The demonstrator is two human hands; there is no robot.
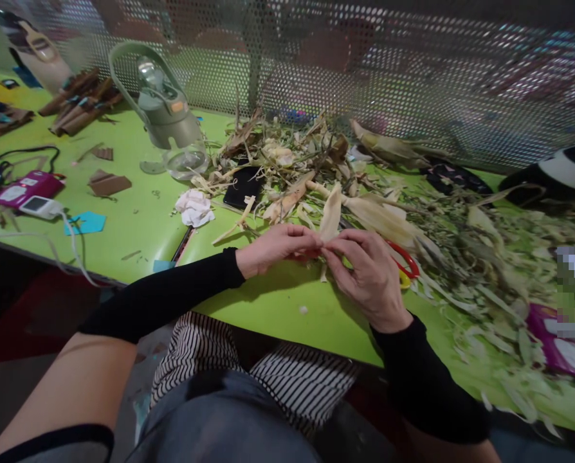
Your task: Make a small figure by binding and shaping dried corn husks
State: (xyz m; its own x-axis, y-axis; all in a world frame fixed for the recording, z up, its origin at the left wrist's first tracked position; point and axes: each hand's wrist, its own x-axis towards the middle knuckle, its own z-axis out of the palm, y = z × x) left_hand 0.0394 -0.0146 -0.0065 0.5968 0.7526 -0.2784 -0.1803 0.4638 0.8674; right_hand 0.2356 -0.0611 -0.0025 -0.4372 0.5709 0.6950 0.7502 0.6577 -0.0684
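Both hands meet over the front of the green table (287, 308). Between their fingertips stands a pale dried leaf piece (331, 212), its wide end up and a narrow strip hanging below. My left hand (285, 247) pinches its lower end from the left, fingers closed. From the right, my right hand (367, 273) pinches the same spot with thumb and forefinger. Scissors with red and yellow handles (407, 260) lie just beyond my right hand, partly hidden by it. A heap of dried leaves (292, 154) spreads behind the hands.
A green-lidded bottle (169, 116), a black phone (243, 186) and crumpled tissue (194, 208) are at the back left. Purple devices lie far left (29, 188) and far right (565, 344). A perforated metal screen (365, 71) closes off the back. Leaf scraps cover the right side.
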